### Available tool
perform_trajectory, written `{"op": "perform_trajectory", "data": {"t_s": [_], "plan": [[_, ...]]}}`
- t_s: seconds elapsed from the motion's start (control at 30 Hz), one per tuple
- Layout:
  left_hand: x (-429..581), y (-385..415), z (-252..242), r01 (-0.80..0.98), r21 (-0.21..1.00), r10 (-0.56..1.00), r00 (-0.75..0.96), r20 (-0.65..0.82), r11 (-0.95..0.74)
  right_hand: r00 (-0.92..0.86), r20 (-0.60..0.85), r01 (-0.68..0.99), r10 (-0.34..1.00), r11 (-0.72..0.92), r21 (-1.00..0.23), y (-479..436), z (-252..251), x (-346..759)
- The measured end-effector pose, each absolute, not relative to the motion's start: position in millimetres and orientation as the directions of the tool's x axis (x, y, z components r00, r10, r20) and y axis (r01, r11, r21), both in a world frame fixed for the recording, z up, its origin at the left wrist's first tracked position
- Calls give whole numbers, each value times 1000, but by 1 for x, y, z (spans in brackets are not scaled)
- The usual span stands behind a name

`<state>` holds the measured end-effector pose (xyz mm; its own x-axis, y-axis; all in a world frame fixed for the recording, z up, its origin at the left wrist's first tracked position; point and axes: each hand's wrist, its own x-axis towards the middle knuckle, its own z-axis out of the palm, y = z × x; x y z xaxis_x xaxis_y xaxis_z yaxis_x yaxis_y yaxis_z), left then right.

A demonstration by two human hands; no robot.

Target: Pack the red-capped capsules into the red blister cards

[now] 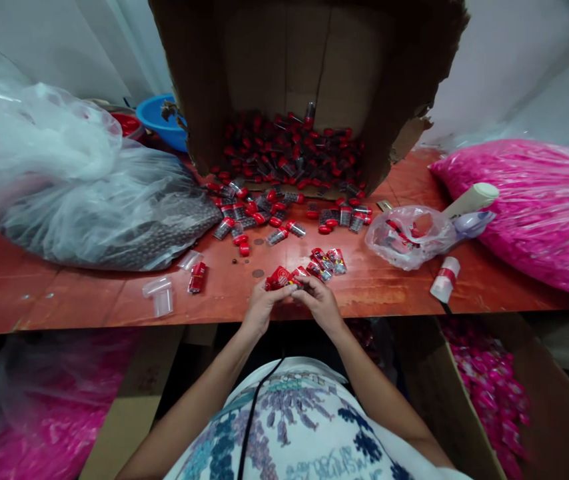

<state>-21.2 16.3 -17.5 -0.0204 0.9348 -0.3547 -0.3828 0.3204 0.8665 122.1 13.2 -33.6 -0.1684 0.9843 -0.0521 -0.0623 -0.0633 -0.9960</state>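
Note:
At the table's front edge my left hand (263, 303) and my right hand (320, 301) meet, fingers closed on small red printed labels (279, 277) with a pale round design. The fingertips partly cover these labels. Just beyond my right hand lies a loose pile of similar red printed pieces (328, 263). Farther back, small clear bottles (277, 236) with red caps and dark pellets inside lie scattered on the tabletop (234, 303). One red cap (244, 249) sits apart, nearer to my left hand.
A torn cardboard box (309, 53) on its side holds many more bottles. A bag of dark pellets (114, 227) lies left, with clear tubes (163, 300) and a red bundle (197, 277) before it. Right are a small plastic bag (399, 257), a white roll (445, 280) and a pink bag (529, 213).

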Motion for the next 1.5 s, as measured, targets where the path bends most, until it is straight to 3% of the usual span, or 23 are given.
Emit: {"op": "perform_trajectory", "data": {"t_s": [0.23, 0.4, 0.5, 0.6, 0.7, 0.9, 1.07, 1.27, 1.43, 1.5], "plan": [[-18, 19, -26, -457, 811, 897, -62, -439, 365, 50, 110, 296, 993, 91, -951, 29, -51, 152], [-23, 22, -29, -543, 753, 871, -77, -486, 372, 90, 274, 696, 958, 136, -705, 51, -43, 181], [-21, 23, -31, -599, 702, 849, -69, -524, 385, -24, 220, 813, 975, 148, -564, 64, -40, 177], [-17, 23, -34, -608, 684, 835, -60, -547, 404, -190, 92, 852, 978, 210, -480, 68, -38, 160], [-17, 21, -38, -596, 692, 836, -62, -546, 408, -318, 53, 853, 947, 310, -420, 64, -34, 147], [-15, 17, -42, -553, 682, 824, 14, -566, 478, -377, 36, 836, 926, 356, -417, 39, -23, 176], [-6, 16, -42, -525, 677, 821, 79, -565, 516, -178, 53, 890, 983, 184, -418, -8, -25, 256], [14, 15, -41, -502, 678, 817, 108, -566, 537, 135, 248, 937, 959, -43, -346, -90, -69, 345], [23, 16, -37, -509, 664, 795, 68, -603, 547, 333, 311, 891, 890, -190, -413, -119, -113, 359], [24, 16, -35, -509, 666, 790, 46, -612, 545, 415, 365, 842, 833, -200, -500, -110, -109, 342]]}}
